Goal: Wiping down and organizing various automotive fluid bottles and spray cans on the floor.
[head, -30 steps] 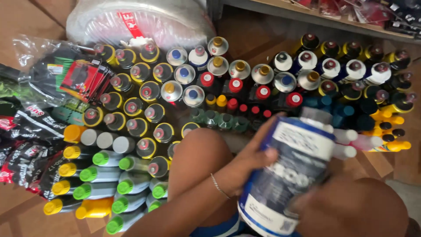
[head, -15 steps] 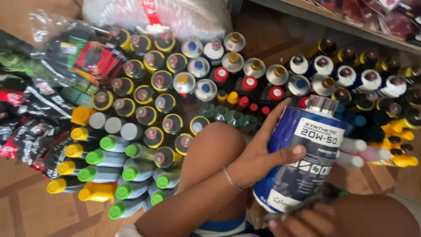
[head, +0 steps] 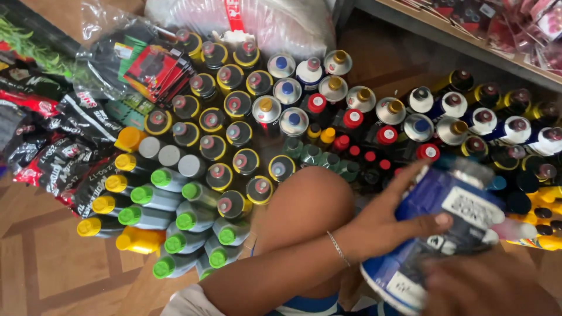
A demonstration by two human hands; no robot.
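**Blue can in both your hands, above the crowd of bottles**

Head view: your left hand (head: 389,219) wraps the side of the blue can (head: 436,231), fingers spread over its label and thumb up along its edge. Your right hand (head: 489,287) sits blurred just below the can, against its lower end; you cannot tell how its fingers lie. The can tilts, its top pointing up and away from you. Left of the can, past your raised knee (head: 307,205), lie grey bottles with green caps (head: 181,219) and yellow caps (head: 111,193). Beyond the can stand black cans with yellow rims (head: 225,126), and a plastic-wrapped white bundle (head: 263,23) lies farthest off.
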